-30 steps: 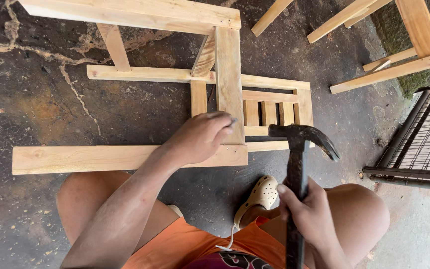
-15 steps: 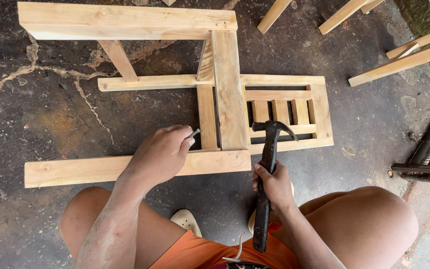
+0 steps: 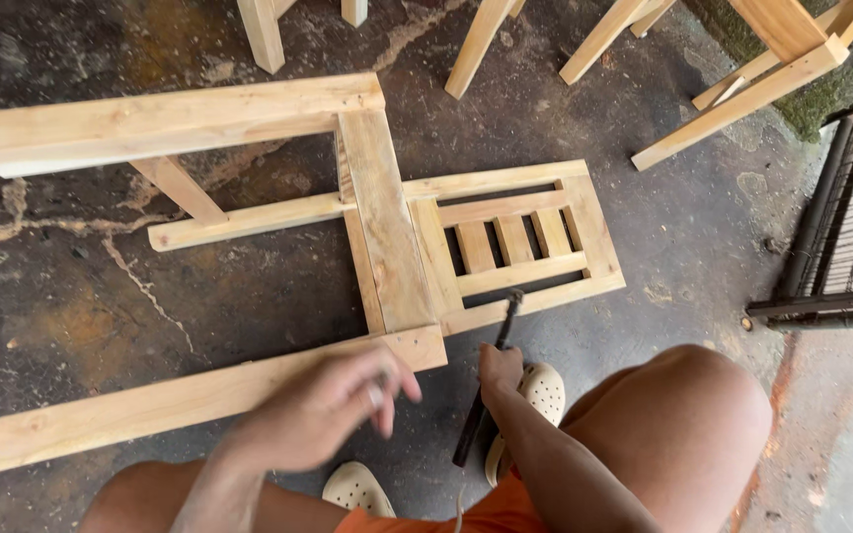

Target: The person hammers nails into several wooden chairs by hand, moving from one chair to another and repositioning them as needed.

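Note:
A pale wooden chair frame (image 3: 387, 232) lies flat on the dark concrete floor, its slatted back (image 3: 515, 242) to the right and long rails to the left. My right hand (image 3: 499, 370) grips a black hammer (image 3: 486, 395), whose head rests low by the frame's near edge. My left hand (image 3: 333, 410) is blurred and hovers over the near rail (image 3: 150, 405), fingers loosely spread, with something small and pale between the fingertips that I cannot identify.
More wooden chair legs (image 3: 742, 94) stand at the top and upper right. A black metal grille (image 3: 851, 227) leans at the right edge. My bare knees and pale perforated sandals (image 3: 540, 395) are at the bottom.
The view has shifted so the frame sits lower and further right. My left hand lifted off the rail joint and drew back. The hammer came down from raised to near the floor.

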